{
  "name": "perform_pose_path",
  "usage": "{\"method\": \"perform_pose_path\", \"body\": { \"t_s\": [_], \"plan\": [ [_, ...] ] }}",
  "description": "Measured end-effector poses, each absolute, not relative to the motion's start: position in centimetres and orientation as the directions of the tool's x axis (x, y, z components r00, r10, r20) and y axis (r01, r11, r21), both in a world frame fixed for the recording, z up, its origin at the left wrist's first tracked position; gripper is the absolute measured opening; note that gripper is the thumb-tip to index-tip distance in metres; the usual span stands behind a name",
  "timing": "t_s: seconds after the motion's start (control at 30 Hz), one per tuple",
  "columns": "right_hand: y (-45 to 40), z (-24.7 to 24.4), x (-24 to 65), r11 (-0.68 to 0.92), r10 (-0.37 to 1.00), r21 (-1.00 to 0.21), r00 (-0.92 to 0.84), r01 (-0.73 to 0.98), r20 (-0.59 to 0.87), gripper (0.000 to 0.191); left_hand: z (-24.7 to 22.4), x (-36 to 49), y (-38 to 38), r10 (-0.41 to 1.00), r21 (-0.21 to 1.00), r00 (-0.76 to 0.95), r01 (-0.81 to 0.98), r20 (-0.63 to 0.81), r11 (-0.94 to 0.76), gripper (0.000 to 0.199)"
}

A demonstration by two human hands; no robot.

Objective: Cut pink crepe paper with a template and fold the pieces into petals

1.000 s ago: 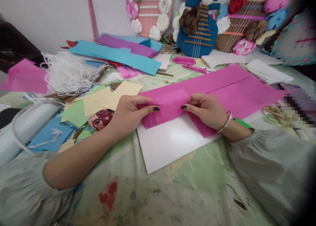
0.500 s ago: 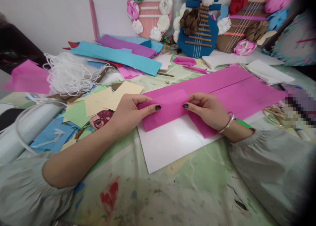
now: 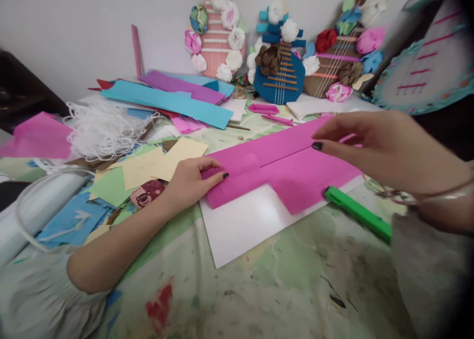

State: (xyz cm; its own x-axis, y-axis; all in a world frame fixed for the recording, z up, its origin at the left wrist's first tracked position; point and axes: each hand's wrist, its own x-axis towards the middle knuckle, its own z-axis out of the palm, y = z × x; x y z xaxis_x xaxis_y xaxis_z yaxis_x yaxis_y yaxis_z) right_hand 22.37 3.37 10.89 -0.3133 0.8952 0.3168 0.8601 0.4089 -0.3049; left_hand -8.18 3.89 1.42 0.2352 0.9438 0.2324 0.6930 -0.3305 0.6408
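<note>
My left hand (image 3: 194, 183) grips the left end of a folded pink paper (image 3: 237, 181), thumb on top and fingers behind it. The paper's left edge is turned over, and a long seam runs along the rest of it. A white board (image 3: 237, 230) lies beneath the pink paper. Raised above the paper's right part is my right hand (image 3: 370, 146), its thumb and index fingertips slightly apart, with nothing visible between them. A green tool (image 3: 357, 214), which looks like a utility knife, rests below that hand beside the board's edge.
White string (image 3: 105, 131) lies tangled at left beside paper scraps (image 3: 142, 168). Blue paper strips (image 3: 166, 102) and purple ones (image 3: 185, 87) are stacked behind. Decorated instrument shapes, including a blue one (image 3: 279, 84), lean against the wall. A white roll (image 3: 55, 205) is at far left.
My right hand has let go of the pink paper and moved right and upward, uncovering the green tool. My left hand keeps its hold. The camera view has shifted slightly.
</note>
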Motion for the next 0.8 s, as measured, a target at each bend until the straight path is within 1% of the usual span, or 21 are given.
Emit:
{"method": "perform_pose_path", "body": {
  "t_s": [0.03, 0.07, 0.1, 0.17, 0.23, 0.27, 0.37, 0.43, 0.5, 0.57, 0.63, 0.67, 0.73, 0.8],
  "plan": [
    [2.8, 11.6, 23.6, 0.38, 0.906, -0.187, -0.324, 0.906, 0.271, 0.02, 1.3, -8.2, 3.9, 0.937, 0.627, 0.243, 0.697, 0.25, -0.348, 0.024],
    [2.3, 12.1, 24.8, 0.341, 0.921, -0.098, -0.311, 0.935, 0.235, 0.021, 1.2, -8.1, 4.0, 0.93, 0.614, 0.249, 0.7, 0.269, -0.365, 0.026],
    [1.8, 12.2, 25.9, 0.295, 0.944, -0.038, -0.285, 0.955, 0.168, 0.023, 1.1, -8.1, 4.1, 0.924, 0.604, 0.255, 0.701, 0.284, -0.379, 0.027],
    [1.0, 11.5, 27.9, 0.188, 0.982, 0.045, -0.187, 0.981, -0.015, 0.027, 0.9, -8.1, 4.2, 0.914, 0.592, 0.264, 0.698, 0.308, -0.401, 0.028],
    [0.3, 9.9, 29.3, 0.137, 0.979, 0.12, -0.116, 0.983, -0.165, 0.03, 0.7, -8.1, 4.4, 0.901, 0.581, 0.275, 0.692, 0.337, -0.429, 0.027],
    [0.0, 8.9, 29.7, 0.124, 0.975, 0.144, -0.094, 0.982, -0.199, 0.03, 0.6, -8.1, 4.6, 0.892, 0.571, 0.28, 0.69, 0.356, -0.445, 0.027],
    [-1.2, 6.2, 30.3, 0.191, 0.958, 0.109, -0.162, 0.976, -0.236, 0.021, 0.3, -8.3, 4.9, 0.869, 0.524, 0.302, 0.703, 0.393, -0.481, 0.026],
    [-2.1, 4.9, 30.3, 0.181, 0.954, 0.092, -0.152, 0.979, -0.258, 0.018, 0.1, -8.3, 5.0, 0.855, 0.483, 0.326, 0.717, 0.404, -0.502, 0.027],
    [-2.9, 4.2, 30.3, 0.191, 0.961, 0.047, -0.177, 0.98, -0.212, 0.016, 0.1, -8.3, 4.9, 0.823, 0.408, 0.345, 0.741, 0.451, -0.534, 0.027],
    [-3.7, 4.2, 30.3, 0.202, 0.969, 0.006, -0.199, 0.979, -0.149, 0.01, 0.1, -8.1, 4.6, 0.762, 0.303, 0.35, 0.765, 0.545, -0.568, 0.026],
    [-4.6, 4.8, 30.3, 0.212, 0.975, -0.003, -0.211, 0.977, -0.061, 0.005, 0.4, -7.8, 4.1, 0.667, 0.211, 0.396, 0.74, 0.631, -0.639, 0.022],
    [-5.1, 5.3, 30.3, 0.214, 0.977, -0.001, -0.214, 0.977, 0.002, 0.006, 0.6, -7.6, 3.8, 0.616, 0.174, 0.447, 0.701, 0.649, -0.692, 0.02],
    [-6.2, 6.4, 30.4, 0.199, 0.967, -0.02, -0.193, 0.98, 0.165, 0.013, 0.9, -7.2, 3.1, 0.505, 0.104, 0.599, 0.575, 0.622, -0.811, 0.02],
    [-7.3, 7.5, 30.5, 0.141, 0.946, -0.07, -0.114, 0.988, 0.302, 0.025, 1.0, -6.7, 2.5, 0.424, 0.039, 0.742, 0.475, 0.519, -0.879, 0.025]
  ]
}}
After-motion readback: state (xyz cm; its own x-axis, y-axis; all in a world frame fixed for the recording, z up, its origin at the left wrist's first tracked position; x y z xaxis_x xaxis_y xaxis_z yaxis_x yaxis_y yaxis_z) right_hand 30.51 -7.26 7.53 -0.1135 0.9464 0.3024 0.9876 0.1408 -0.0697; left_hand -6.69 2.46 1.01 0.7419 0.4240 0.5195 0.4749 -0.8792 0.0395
